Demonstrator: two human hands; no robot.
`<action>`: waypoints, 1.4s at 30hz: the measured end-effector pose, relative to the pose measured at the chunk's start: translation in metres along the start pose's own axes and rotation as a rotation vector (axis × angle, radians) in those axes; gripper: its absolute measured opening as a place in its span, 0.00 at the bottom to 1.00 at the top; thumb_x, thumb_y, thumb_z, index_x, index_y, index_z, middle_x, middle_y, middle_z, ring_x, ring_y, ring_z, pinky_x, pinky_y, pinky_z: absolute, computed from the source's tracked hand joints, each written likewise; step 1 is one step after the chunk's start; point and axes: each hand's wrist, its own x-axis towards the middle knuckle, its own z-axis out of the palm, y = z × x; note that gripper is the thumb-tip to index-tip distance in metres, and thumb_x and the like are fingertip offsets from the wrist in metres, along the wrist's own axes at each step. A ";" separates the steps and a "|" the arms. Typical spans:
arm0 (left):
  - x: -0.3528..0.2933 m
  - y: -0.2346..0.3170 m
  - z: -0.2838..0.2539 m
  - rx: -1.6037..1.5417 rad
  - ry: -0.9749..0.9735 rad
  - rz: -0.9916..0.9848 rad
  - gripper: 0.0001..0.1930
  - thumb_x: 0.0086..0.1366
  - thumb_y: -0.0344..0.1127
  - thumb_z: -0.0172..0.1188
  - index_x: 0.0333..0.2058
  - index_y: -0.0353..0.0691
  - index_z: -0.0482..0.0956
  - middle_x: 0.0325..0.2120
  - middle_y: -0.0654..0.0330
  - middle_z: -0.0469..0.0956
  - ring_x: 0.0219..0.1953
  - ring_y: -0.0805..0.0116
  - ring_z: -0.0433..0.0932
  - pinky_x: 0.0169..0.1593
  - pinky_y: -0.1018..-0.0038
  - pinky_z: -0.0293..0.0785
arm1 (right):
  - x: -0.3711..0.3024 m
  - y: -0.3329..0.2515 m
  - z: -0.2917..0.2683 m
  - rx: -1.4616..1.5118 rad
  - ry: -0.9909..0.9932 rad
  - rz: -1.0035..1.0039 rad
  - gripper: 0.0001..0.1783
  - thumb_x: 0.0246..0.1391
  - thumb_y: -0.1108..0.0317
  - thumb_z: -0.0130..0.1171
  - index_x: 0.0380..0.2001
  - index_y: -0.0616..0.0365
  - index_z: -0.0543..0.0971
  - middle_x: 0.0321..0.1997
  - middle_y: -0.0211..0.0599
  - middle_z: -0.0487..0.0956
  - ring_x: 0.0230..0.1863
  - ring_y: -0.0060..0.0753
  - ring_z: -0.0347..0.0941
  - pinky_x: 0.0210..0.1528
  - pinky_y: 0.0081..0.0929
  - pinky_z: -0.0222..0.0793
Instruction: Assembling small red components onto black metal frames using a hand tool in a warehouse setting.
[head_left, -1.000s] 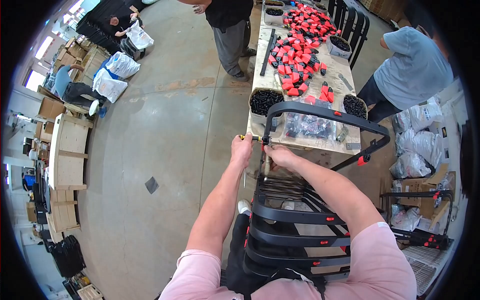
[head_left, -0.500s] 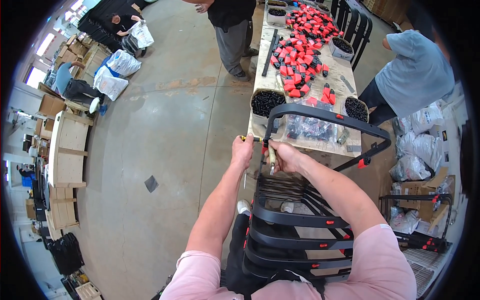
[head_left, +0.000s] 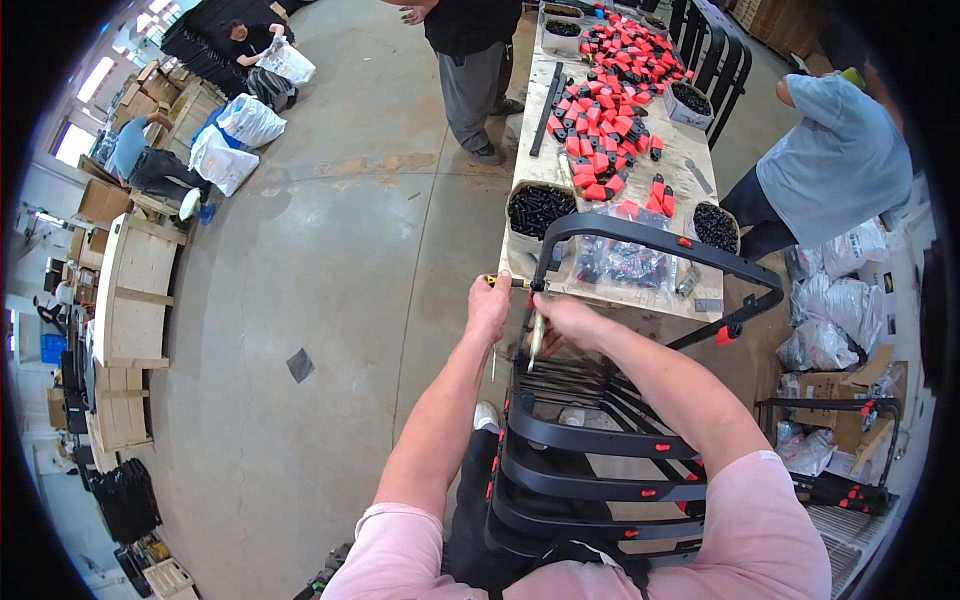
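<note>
A black bent-tube frame (head_left: 650, 235) with red clips stands in front of me, its upper bar over the near end of the table. My left hand (head_left: 489, 306) is closed on a screwdriver (head_left: 518, 283) with a yellow-and-black handle, which points at the frame's left upright. Below that hand a thin metal rod (head_left: 493, 362) hangs down. Just right of the upright, my right hand (head_left: 570, 325) is closed around a pale metal wrench-like tool (head_left: 537, 338); its upper end is against the upright. The fingertips of this hand are partly hidden.
More black frames (head_left: 600, 490) are stacked below my arms. The wooden table (head_left: 700, 150) carries red-and-black plastic parts (head_left: 600, 130), tubs of black pieces (head_left: 540, 210) and a clear bag (head_left: 625, 260). A co-worker (head_left: 835, 150) stands at its right, another person (head_left: 470, 80) beyond its left side.
The wrench-like tool has swung, its lower end now further left. My right hand has turned with it; the left hand stays nearly where it was.
</note>
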 end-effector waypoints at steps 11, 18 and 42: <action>0.000 0.002 0.009 -0.013 -0.016 0.036 0.14 0.74 0.44 0.57 0.39 0.38 0.71 0.20 0.67 0.70 0.14 0.81 0.61 0.15 0.77 0.54 | 0.003 -0.005 -0.029 0.380 -0.169 0.115 0.30 0.75 0.43 0.38 0.43 0.61 0.76 0.35 0.46 0.85 0.24 0.46 0.82 0.24 0.43 0.77; 0.009 -0.010 0.005 -0.006 0.005 0.052 0.14 0.74 0.44 0.57 0.38 0.38 0.71 0.20 0.68 0.70 0.14 0.81 0.61 0.15 0.77 0.55 | -0.002 -0.005 0.004 -0.252 0.083 -0.056 0.31 0.75 0.43 0.37 0.48 0.61 0.77 0.37 0.44 0.85 0.36 0.45 0.84 0.42 0.47 0.80; 0.014 -0.020 0.008 0.107 0.110 0.228 0.16 0.71 0.44 0.60 0.37 0.34 0.75 0.22 0.65 0.74 0.20 0.77 0.67 0.21 0.73 0.63 | -0.009 -0.005 0.014 -0.073 0.092 -0.037 0.30 0.75 0.42 0.38 0.43 0.60 0.74 0.34 0.44 0.81 0.30 0.44 0.81 0.33 0.43 0.81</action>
